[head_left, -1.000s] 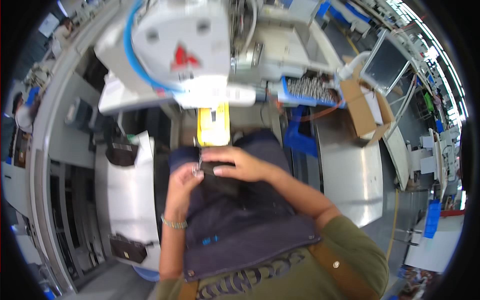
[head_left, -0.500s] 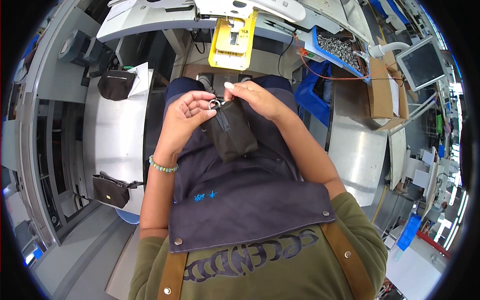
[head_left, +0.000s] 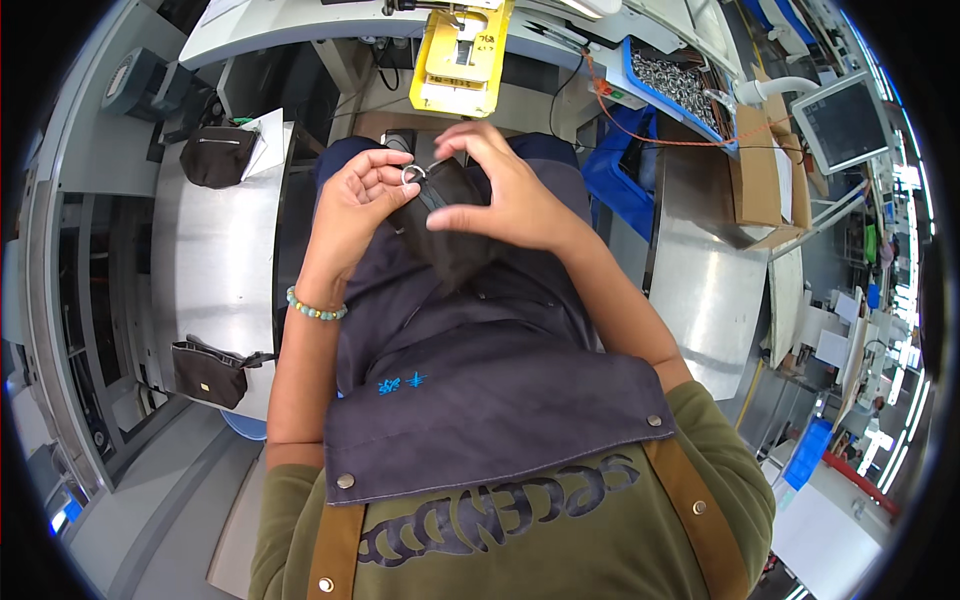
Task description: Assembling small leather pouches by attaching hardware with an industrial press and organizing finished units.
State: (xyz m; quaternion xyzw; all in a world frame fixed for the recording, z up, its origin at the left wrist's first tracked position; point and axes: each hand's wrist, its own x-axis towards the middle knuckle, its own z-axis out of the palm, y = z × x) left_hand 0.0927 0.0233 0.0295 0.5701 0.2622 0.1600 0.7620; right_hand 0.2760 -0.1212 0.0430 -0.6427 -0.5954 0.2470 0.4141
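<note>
My left hand (head_left: 360,200) pinches a silver metal ring (head_left: 413,174) at the top corner of a small dark brown fabric pouch (head_left: 450,252). The pouch hangs over my lap and is slightly blurred. My right hand (head_left: 510,195) is spread at the pouch's right side, its thumb across the pouch and its fingers apart near the top edge beside the ring. How firmly those fingers touch the fabric cannot be made out.
Two more dark pouches, one closed (head_left: 218,157) and one gaping (head_left: 210,372), lie on the metal table at left. Ahead hangs a yellow tray (head_left: 425,88) below a white machine table. At right are a blue bin of metal rings (head_left: 668,78), a cardboard box (head_left: 757,185) and a screen (head_left: 846,125).
My right hand has opened from a pinch at the pouch's top edge and spread over its side. Both hands and the pouch sit slightly higher in view. The left hand keeps its pinch.
</note>
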